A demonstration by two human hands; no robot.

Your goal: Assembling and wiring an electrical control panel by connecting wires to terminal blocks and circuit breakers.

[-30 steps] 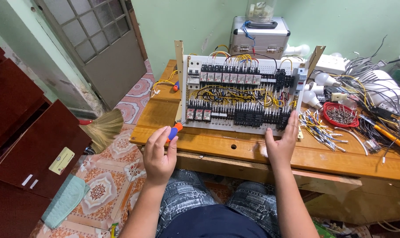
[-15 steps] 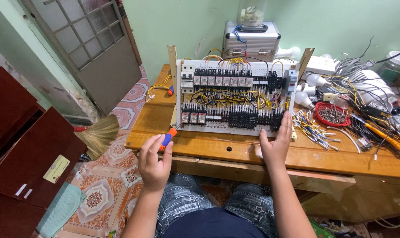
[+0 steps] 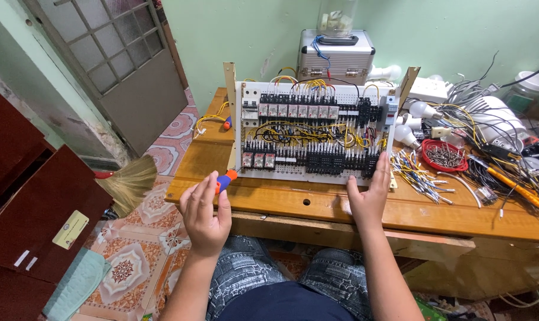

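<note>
The wooden tabletop (image 3: 317, 205) runs across the middle of the frame, with a dark red cabinet (image 3: 26, 208) at the left edge and a patterned tile floor (image 3: 144, 261) below it. Standing tilted at the centre of the tabletop is the white control panel (image 3: 314, 134), the largest thing on it. Its rows of black relays and terminal blocks look fully mounted, and yellow and black wires already loop between them, so the wiring seems well along; whether every terminal is tightened cannot be told from here. Behind the panel, at top centre, sits a metal case (image 3: 336, 56). To the right lie white bulbs (image 3: 407, 135), a tangle of cables (image 3: 495, 137), loose cut wire ends (image 3: 421, 169) and a red bowl of screws (image 3: 444, 156), which suggests connections may remain.

The right hand (image 3: 369, 196) lies flat and open, fingers spread, touching the panel's lower right edge. The left hand (image 3: 207, 214), lower left of centre, is closed around a screwdriver with an orange and blue handle (image 3: 223, 180), its tip pointing at the panel's lower left corner.
</note>
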